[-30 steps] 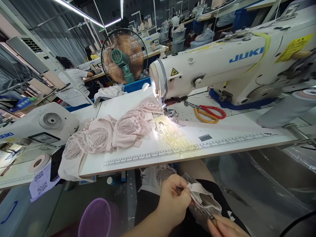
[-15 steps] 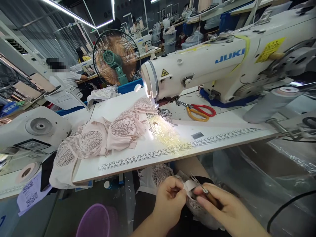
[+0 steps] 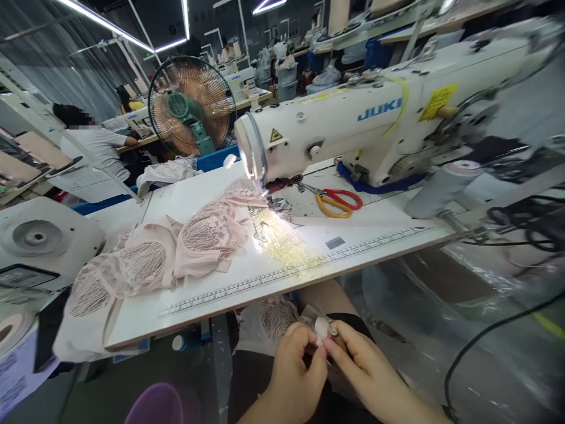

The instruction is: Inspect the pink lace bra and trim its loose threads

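Observation:
In my lap, below the table edge, lies a pale lace bra. My left hand pinches its pale fabric edge between thumb and fingertips. Close against it, my right hand is closed around a wooden-handled pointed tool, its thumb and fingertips at the same fabric. A pale band of the bra loops up between both hands. The tool's tip and the exact spot being worked are hidden or too small to make out.
On the white table lie pink lace bras, and scissors with red and orange handles beside a sewing machine. A grey thread cone stands right. A purple bin sits below; a fan and a seated person are beyond.
My view has shifted, so the table and machine sit farther left. The hands have drawn together, and the tool has turned so its metal point no longer shows.

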Motion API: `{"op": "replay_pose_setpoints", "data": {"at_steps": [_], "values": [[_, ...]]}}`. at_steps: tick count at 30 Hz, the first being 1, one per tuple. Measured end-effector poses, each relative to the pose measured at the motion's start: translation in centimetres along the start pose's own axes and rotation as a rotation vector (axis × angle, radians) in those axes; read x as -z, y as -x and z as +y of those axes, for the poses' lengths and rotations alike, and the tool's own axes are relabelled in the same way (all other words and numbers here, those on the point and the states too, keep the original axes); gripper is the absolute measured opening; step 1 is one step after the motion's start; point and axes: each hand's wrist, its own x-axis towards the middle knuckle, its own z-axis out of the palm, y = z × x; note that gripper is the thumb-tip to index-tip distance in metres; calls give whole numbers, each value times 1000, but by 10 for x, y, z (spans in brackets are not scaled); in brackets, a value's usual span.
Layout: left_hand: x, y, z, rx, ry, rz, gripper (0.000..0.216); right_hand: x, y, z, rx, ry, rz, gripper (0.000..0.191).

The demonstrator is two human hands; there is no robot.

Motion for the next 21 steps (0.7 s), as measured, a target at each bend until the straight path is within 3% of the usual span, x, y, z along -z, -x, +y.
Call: {"op": "replay_pose_setpoints", "data": {"at_steps": [5, 7, 10, 14, 17, 21], "values": [[-5, -1, -13, -176, -3, 40, 15, -7, 3, 2, 238, 295, 62, 15], [-6, 0, -16, -183, -25, 87, 15, -7, 3, 2, 216, 323, 64, 14], [-3, 1, -14, -163, -100, 56, 19, -1, 3, -4, 105, 257, 28, 15], [11, -8, 0, -210, -63, -158, 19, 15, 2, -12, 6, 148, -107, 18], [16, -17, 7, -68, 155, -268, 25, 26, -5, -22, 44, 184, -176, 19], [14, -26, 8, 327, 615, -160, 39, 60, -42, -34, 134, 333, -254, 22]]}}
